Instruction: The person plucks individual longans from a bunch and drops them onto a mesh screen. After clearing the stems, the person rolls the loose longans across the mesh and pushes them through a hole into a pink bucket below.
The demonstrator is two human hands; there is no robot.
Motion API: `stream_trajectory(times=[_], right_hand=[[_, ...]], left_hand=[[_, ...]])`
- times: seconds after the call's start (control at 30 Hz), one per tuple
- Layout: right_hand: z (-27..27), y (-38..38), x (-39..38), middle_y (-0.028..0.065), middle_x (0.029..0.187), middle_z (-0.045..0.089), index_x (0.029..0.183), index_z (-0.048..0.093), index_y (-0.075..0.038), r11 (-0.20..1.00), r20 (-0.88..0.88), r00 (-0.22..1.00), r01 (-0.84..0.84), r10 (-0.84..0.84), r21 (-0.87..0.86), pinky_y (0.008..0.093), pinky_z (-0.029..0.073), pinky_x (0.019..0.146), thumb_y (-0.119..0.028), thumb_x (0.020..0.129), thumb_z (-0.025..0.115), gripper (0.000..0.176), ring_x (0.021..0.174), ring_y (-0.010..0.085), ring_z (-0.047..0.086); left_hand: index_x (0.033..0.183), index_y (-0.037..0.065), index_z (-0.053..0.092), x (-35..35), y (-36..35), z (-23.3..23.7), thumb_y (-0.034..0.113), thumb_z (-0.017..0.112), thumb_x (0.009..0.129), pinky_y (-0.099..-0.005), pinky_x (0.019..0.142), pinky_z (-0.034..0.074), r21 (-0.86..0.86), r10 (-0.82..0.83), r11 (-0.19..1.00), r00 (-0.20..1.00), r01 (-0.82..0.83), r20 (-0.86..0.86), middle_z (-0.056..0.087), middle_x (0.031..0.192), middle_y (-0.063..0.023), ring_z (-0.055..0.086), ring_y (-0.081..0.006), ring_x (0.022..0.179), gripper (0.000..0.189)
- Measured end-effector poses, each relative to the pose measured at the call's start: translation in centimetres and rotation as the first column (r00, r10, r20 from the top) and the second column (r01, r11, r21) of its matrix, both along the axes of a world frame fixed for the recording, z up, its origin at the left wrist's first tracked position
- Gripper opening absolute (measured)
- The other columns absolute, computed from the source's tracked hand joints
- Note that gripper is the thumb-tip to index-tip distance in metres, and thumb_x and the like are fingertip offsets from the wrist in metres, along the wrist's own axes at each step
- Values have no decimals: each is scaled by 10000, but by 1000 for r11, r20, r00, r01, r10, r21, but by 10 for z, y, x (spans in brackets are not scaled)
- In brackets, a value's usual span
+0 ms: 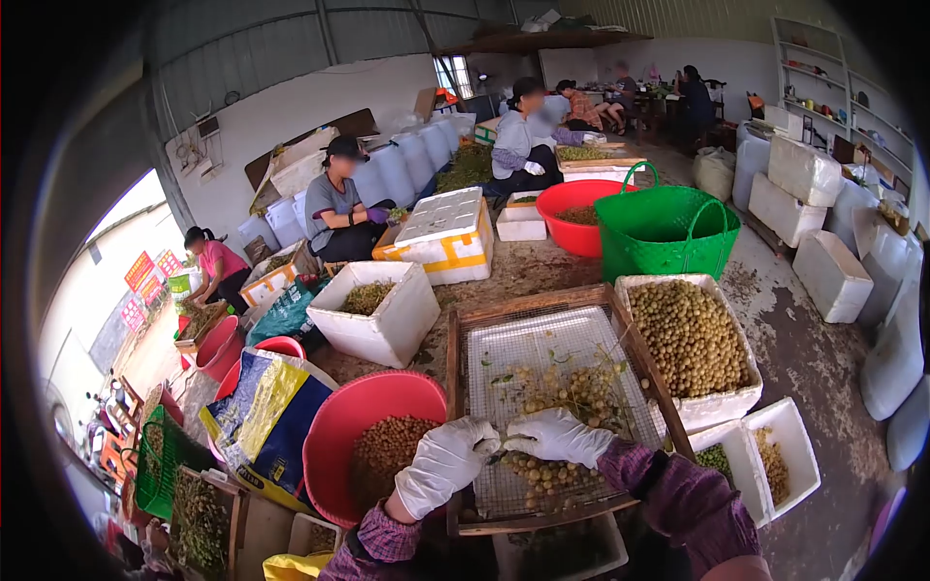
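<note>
My left hand (pixel 448 465), in a white glove, is over the lower left part of a wood-framed mesh tray (pixel 494 349), its fingers pinched together. Close beside it, my right hand (pixel 557 438), gloved too, has its fingers closed just above the mesh. A small bit of green shows between the two hands; what each holds is too small to make out. Round yellowish fruits on stems (pixel 581 387) lie on the mesh around my right hand. A red tub (pixel 325 441) with brown fruits stands left of the tray, and a foam box (pixel 712 412) full of yellow-brown fruits at its right.
A green basket (pixel 668 232) and a red basin (pixel 562 205) stand beyond the tray. Small foam boxes (pixel 799 465) sit at the lower right, a larger foam box (pixel 392 324) at the left. Several people sit working farther back, one in grey (pixel 334 208).
</note>
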State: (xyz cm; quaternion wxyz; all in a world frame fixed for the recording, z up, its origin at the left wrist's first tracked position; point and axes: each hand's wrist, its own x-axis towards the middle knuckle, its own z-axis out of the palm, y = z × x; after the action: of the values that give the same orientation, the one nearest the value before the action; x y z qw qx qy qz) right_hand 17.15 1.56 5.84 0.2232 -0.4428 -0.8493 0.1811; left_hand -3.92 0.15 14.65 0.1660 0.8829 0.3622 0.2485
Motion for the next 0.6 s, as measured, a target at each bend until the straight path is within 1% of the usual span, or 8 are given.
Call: stream_trajectory(times=[0.03, 0.13, 0.27, 0.4, 0.47, 0.53, 0.57, 0.6], right_hand=[[-11, 3, 3, 100, 941, 660, 1074, 646, -148, 999, 13, 999, 34, -35, 33, 412, 489, 730, -360, 873, 567, 303, 868, 315, 626], [-24, 9, 14, 94, 1002, 658, 1088, 648, -144, 990, 195, 975, 123, -108, -63, 404, 488, 792, -373, 872, 558, 328, 937, 303, 618], [-30, 12, 32, 108, 1029, 653, 1072, 657, -131, 981, 229, 961, 178, -157, -77, 407, 477, 821, -451, 885, 515, 396, 966, 303, 611], [-40, 15, 52, 126, 1012, 657, 1065, 654, -115, 985, 181, 971, 169, -158, -46, 415, 475, 820, -477, 889, 499, 431, 952, 310, 618], [-40, 12, 57, 114, 1004, 647, 1038, 651, -110, 976, 169, 970, 193, -173, -106, 401, 465, 823, -436, 859, 579, 379, 936, 304, 608], [-25, 10, 58, 102, 998, 641, 1028, 650, -108, 963, 139, 982, 160, -132, -216, 383, 460, 834, -411, 836, 630, 359, 928, 292, 603], [-14, 6, 58, 79, 989, 629, 1024, 649, -111, 947, 70, 983, 181, -168, -264, 362, 450, 853, -393, 801, 688, 362, 918, 275, 590], [-17, 6, 61, 75, 930, 643, 997, 651, -112, 969, -78, 983, 150, -168, -196, 369, 462, 805, -437, 766, 709, 404, 900, 254, 606]], left_hand=[[826, 53, 628, -2, -1, 2, 92, 664, 796, -377, 660, 488, 10, -4, 1000, 1000, 4, 0, 629, 785, -119, 618, -310, 751, 61], [821, 55, 632, -11, -7, 6, 92, 664, 795, -377, 657, 490, 6, 12, 1000, 1000, -12, -13, 637, 781, -118, 621, -309, 739, 55], [814, 53, 636, -29, -12, 14, 75, 678, 781, -365, 655, 495, 24, 67, 998, 997, -66, -46, 643, 772, -120, 631, -298, 721, 58], [827, 30, 629, -55, -10, 21, 34, 670, 794, -321, 690, 488, -41, 163, 985, 986, -165, -44, 638, 772, -103, 630, -229, 745, 53], [845, 42, 626, -71, -12, 23, 88, 674, 802, -350, 694, 493, -111, 199, 975, 979, -194, 33, 641, 795, -129, 628, -296, 760, 79], [855, 22, 621, -86, -28, 38, 59, 676, 805, -318, 708, 488, -109, 244, 966, 968, -236, 67, 635, 790, -117, 626, -250, 735, 82], [874, 3, 604, -99, -41, 44, 43, 662, 825, -287, 711, 482, -141, 316, 944, 942, -299, 118, 629, 807, -91, 613, -192, 733, 86], [909, 11, 592, -115, -59, 51, 46, 639, 853, -265, 686, 478, -357, 437, 867, 874, -346, 214, 624, 836, -55, 599, -140, 757, 81]])
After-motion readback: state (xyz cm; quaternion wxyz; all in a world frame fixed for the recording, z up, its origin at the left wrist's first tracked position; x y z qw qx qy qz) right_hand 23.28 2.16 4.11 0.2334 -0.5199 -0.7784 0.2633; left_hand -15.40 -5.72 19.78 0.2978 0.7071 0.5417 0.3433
